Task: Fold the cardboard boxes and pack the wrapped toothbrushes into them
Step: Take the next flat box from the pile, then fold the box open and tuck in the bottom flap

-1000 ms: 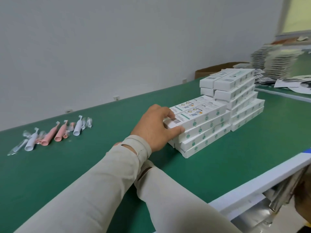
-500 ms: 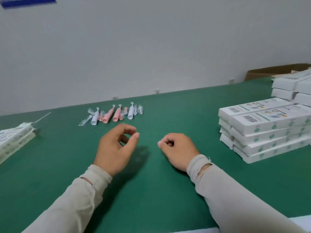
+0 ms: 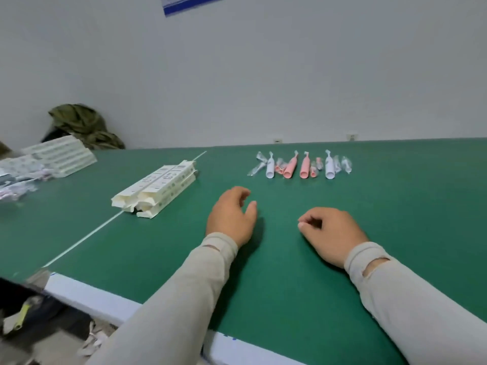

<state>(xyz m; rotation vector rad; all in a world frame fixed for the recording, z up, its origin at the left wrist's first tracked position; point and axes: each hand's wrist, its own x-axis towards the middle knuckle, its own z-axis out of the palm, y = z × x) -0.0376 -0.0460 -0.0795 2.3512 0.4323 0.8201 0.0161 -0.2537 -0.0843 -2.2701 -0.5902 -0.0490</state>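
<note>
Both hands are hovering empty over the green table: the left hand is hanging with fingers loosely curled and holding nothing, and the right hand is curling its fingers inward, also holding nothing as far as can be seen. The flat boxes are lying in a small stack to the left, well apart from the hands, and the wrapped toothbrushes, pink and white, are sitting in a row straight ahead. The next box is probably what is needed, so the left hand should be reaching for the top blank only, lifting it cleanly by one edge so the stack beneath is not sliding or fanning out.
</note>
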